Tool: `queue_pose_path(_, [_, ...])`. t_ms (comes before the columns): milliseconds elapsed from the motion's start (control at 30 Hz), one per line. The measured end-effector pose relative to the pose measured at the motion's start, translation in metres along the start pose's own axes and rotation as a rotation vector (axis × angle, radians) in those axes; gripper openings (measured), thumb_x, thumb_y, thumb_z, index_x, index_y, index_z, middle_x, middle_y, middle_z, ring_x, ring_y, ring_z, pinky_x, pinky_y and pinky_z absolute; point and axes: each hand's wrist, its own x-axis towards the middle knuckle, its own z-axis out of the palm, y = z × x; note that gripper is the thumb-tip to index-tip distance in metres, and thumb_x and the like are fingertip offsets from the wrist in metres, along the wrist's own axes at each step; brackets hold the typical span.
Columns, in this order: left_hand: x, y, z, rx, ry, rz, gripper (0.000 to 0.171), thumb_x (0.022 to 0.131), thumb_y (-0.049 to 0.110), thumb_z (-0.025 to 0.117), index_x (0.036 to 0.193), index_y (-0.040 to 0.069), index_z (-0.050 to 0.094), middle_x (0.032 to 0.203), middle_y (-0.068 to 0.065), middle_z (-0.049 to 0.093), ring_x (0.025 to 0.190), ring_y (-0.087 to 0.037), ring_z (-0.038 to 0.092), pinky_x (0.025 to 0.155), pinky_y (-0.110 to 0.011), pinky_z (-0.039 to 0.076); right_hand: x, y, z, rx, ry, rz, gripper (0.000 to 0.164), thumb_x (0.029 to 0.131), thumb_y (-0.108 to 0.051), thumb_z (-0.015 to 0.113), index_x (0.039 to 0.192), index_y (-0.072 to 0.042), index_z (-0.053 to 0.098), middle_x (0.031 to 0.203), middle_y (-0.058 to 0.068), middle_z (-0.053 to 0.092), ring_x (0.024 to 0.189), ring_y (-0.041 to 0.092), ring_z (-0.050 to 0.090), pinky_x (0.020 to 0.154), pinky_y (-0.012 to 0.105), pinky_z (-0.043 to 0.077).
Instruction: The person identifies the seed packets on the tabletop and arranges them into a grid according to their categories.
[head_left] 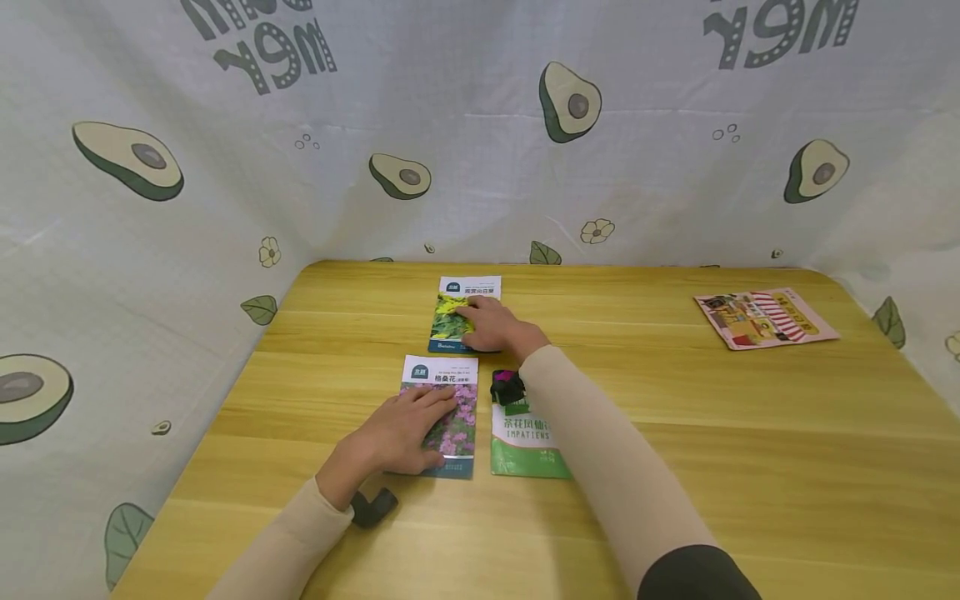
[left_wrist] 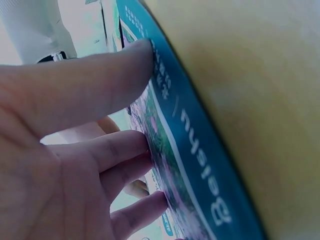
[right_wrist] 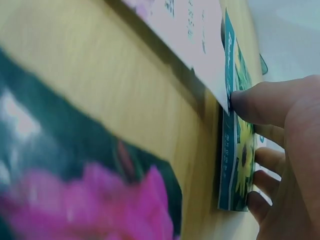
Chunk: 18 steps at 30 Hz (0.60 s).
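My left hand point(head_left: 401, 429) rests on a seed packet with pink flowers point(head_left: 461, 421), its fingers spread. In the left wrist view the thumb point(left_wrist: 125, 70) and fingertips touch the face of that packet, near its blue-green bottom band. Farther back, my right hand point(head_left: 495, 323) lies over a seed packet with yellow flowers point(head_left: 447, 321). The right wrist view shows the thumb point(right_wrist: 255, 102) at its lower band and the other fingers along its face. Under the right forearm is a green and white impatiens packet point(head_left: 525, 457), partly covered by the sleeve.
A pink packet with a striped awning picture point(head_left: 768, 318) lies at the far right of the wooden table point(head_left: 750, 467). An avocado-print cloth point(head_left: 480, 217) hangs behind and beside the table. A black wrist mount point(head_left: 373, 507) sits below the left wrist.
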Motion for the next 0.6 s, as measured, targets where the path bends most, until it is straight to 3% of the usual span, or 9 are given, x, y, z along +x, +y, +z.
queue_pose_path(600, [0.001,0.001,0.001,0.007,-0.017,-0.001,0.074,0.085,0.036,0.074,0.150,0.017,0.044,0.160,-0.001,0.038,0.147,-0.034,0.034,0.117,-0.056,0.033,0.009,-0.012,0.005,0.024,0.045,0.001,0.065,0.097,-0.037,0.057,0.155,-0.016,0.036,0.165,0.010,0.025,0.154,0.031,0.020,0.125,0.050,0.022])
